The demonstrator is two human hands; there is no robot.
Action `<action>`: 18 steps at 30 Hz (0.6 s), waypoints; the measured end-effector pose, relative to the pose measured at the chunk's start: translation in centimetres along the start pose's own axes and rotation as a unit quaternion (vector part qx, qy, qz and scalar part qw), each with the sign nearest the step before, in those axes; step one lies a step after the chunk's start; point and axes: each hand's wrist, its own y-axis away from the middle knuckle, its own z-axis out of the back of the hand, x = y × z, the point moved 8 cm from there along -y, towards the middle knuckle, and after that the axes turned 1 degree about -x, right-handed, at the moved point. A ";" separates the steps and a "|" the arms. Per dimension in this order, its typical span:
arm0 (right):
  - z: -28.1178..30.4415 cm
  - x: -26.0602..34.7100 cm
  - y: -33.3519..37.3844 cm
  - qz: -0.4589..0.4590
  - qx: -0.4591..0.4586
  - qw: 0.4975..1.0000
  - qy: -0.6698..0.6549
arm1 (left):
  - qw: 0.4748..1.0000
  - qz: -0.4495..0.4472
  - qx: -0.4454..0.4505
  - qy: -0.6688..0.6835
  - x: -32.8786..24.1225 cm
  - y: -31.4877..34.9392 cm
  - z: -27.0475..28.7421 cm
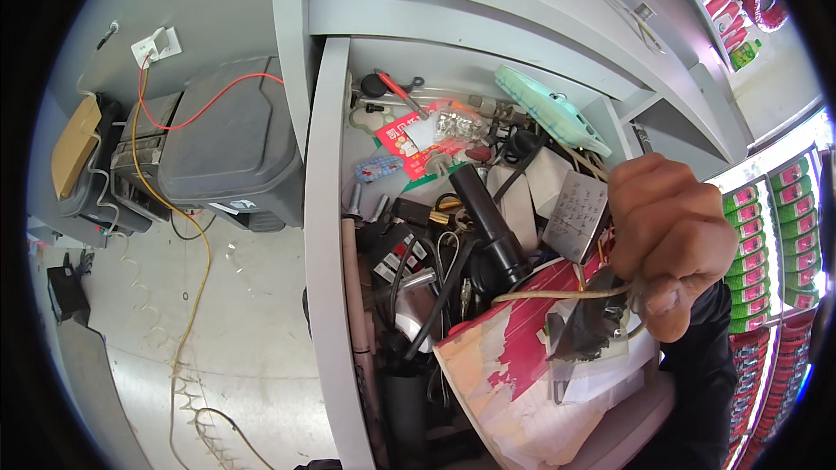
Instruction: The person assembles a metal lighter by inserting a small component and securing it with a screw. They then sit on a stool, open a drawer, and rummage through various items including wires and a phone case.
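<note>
My right hand (pixel 670 239) is closed in a fist over the right side of an open drawer (pixel 329 252). A beige cord (pixel 557 295) runs from its fingers leftward across a torn red-and-white booklet (pixel 514 365). Just under the thumb hangs or lies a small clear plastic bag with something black in it (pixel 592 322); whether the hand grips it too, I cannot tell. Beside the knuckles is a silver-grey box with handwriting (pixel 575 216). A black flashlight-like tube (pixel 488 218) lies in the middle of the clutter. My left hand is out of view.
Elsewhere in the drawer are a red packet (pixel 409 141), a pale green case (pixel 553 109) and a red-handled screwdriver (pixel 396 85). Left of it stand a grey lidded bin (pixel 235 139) and floor cables (pixel 187 322). Shelves of goods (pixel 766 235) stand at right.
</note>
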 end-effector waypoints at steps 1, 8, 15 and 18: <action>0.0 0.1 0.0 0.003 0.003 1.000 -0.001 | 1.000 -0.001 -0.008 -0.003 0.0 0.0 0.0; -0.3 0.3 -0.2 0.020 0.038 0.999 -0.007 | 0.999 0.004 -0.031 -0.019 0.0 0.2 0.1; -0.8 0.2 0.5 0.018 -0.001 1.000 -0.022 | 1.000 -0.014 0.005 0.013 0.2 -0.7 0.1; -1.4 -0.1 0.3 -0.025 0.025 0.998 -0.047 | 0.994 0.033 0.059 0.091 1.3 -1.7 0.4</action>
